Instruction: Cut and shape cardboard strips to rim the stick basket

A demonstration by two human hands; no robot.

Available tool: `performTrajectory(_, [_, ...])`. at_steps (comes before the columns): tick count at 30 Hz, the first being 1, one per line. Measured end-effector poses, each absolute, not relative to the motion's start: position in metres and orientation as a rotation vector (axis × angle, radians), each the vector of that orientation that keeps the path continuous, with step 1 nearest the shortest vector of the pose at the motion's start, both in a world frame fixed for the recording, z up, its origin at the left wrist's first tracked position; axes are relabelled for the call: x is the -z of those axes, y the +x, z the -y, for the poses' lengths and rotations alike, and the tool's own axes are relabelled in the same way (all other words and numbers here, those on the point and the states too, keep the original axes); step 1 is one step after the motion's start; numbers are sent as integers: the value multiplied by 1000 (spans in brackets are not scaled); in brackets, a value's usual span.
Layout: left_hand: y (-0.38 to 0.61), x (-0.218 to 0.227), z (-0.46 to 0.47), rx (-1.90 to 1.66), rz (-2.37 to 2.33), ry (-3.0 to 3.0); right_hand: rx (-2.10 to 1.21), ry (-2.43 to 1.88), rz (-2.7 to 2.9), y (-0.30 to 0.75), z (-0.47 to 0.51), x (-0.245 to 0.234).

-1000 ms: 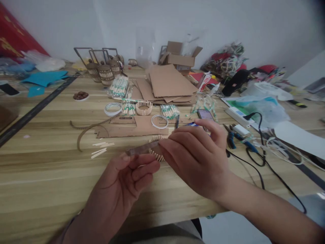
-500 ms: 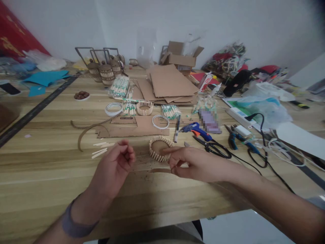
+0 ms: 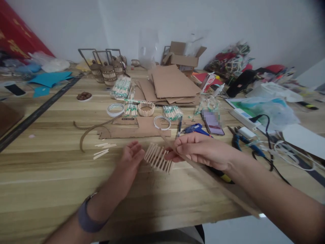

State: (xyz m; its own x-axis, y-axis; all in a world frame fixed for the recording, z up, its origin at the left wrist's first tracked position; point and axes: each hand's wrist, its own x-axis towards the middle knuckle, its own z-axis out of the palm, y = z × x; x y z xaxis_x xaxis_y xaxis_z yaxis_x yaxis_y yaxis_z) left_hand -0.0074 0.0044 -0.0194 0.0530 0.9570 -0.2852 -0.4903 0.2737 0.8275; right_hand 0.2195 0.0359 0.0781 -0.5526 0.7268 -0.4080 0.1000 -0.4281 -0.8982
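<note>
Our right hand point(image 3: 203, 152) is pinched shut on a long cardboard strip point(image 3: 218, 184), with a short row of sticks point(image 3: 158, 157) fixed along it just left of the grip. Our left hand point(image 3: 132, 156) lies open, holding nothing, fingertips right by the row's far end. Looks like we're only partway: most of the strip behind the grip is bare. Spare loose sticks point(image 3: 103, 150) sit further left, and the glue gun point(image 3: 195, 128) is just beyond the grip.

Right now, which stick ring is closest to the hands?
The near stick ring, tipped over between the left hand and the right hand holding a cardboard strip. The far stick ring stands upright farther back, away from both hands.
</note>
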Motion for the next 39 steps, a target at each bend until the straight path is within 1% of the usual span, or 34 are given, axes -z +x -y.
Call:
performTrajectory(2, [-5, 15, 3, -1111, -840, 576, -2091, -1116, 1203, 216, -30, -80])
performTrajectory(6, [-1, 6, 14, -973, -637, 553, -2107, -1051, 1108, 209, -24, -77])
performTrajectory(9, [1, 4, 15, -1003, -657, 529, -2076, -1034, 1106, 206, -22, -79])
performTrajectory(14, [0, 5, 10, -1116, -728, 511, -1858, -1118, 1234, 207, -9, -88])
performTrajectory(17, [-1, 8, 11, -1164, -705, 513, -1945, -1192, 1271, 204, 5, -82])
performTrajectory(21, [-2, 11, 14, -1207, -611, 535, -2081, -1266, 1213, 189, 16, -63])
performTrajectory(25, [-1, 11, 17, -1219, -599, 594, -2059, -1331, 1218, 178, 17, -50])
performTrajectory(39, [-2, 8, 19, -1158, -670, 656, -2028, -1311, 1247, 170, 15, -40])
